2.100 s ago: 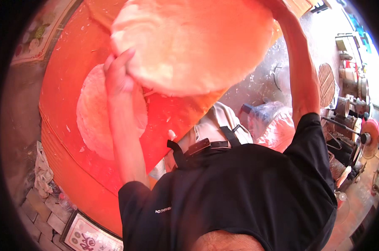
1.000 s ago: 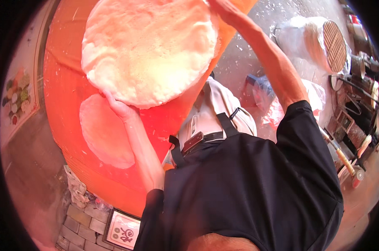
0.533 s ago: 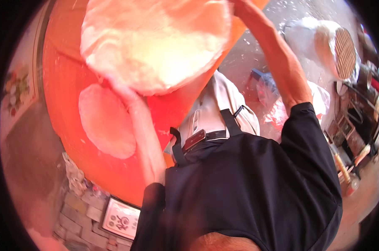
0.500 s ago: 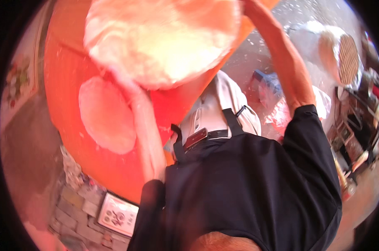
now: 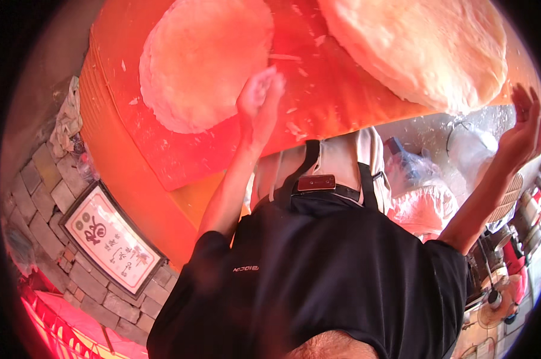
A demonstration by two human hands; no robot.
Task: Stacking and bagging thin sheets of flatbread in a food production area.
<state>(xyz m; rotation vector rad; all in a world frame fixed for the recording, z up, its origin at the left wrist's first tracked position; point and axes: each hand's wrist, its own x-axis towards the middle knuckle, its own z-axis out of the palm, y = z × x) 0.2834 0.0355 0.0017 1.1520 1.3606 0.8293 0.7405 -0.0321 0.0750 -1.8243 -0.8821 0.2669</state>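
Two big, pale, flat rounds that look like flatbread lie on the red-orange table. My left hand (image 5: 261,94) is just off the lower right edge of the left flatbread (image 5: 208,63), its fingers loosely curled and apart, slightly blurred, with nothing seen in them. The larger right flatbread (image 5: 423,51) reaches the table's near edge and runs out of the picture at the top. Beside its lower right rim, my right hand (image 5: 524,128) is raised and open, fingers spread, holding nothing.
Pale crumbs and shreds are scattered on the tabletop (image 5: 300,102). Plastic bags (image 5: 423,203) sit below its edge on the right, near cluttered gear. A framed sign (image 5: 112,236) stands by paving bricks (image 5: 94,275) at lower left.
The larger flatbread, held between both hands earlier, now rests on the table at the right, released. My hands have come apart, the right one outward. The view has shifted.
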